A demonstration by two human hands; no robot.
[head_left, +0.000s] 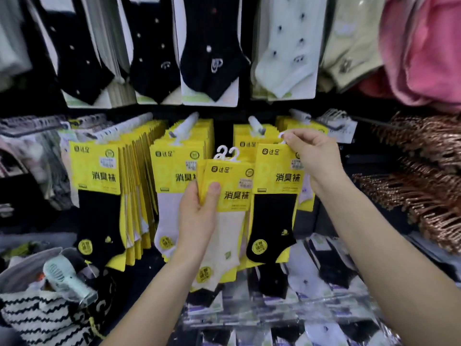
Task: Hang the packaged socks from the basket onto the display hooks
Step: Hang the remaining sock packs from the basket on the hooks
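yellow sock packs [233,188] hold black or white socks; pink fabric [424,51] hangs.

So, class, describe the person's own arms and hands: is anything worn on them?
The left forearm and right forearm are bare: no sleeves, watch or bracelet. The left hand and right hand wear no gloves or visible rings. The left thumbnail is short and unpainted.

Yellow sock packs [97,171] on white display hooks [185,124]

Shop, packaged socks [96,186] on display hooks [184,127]
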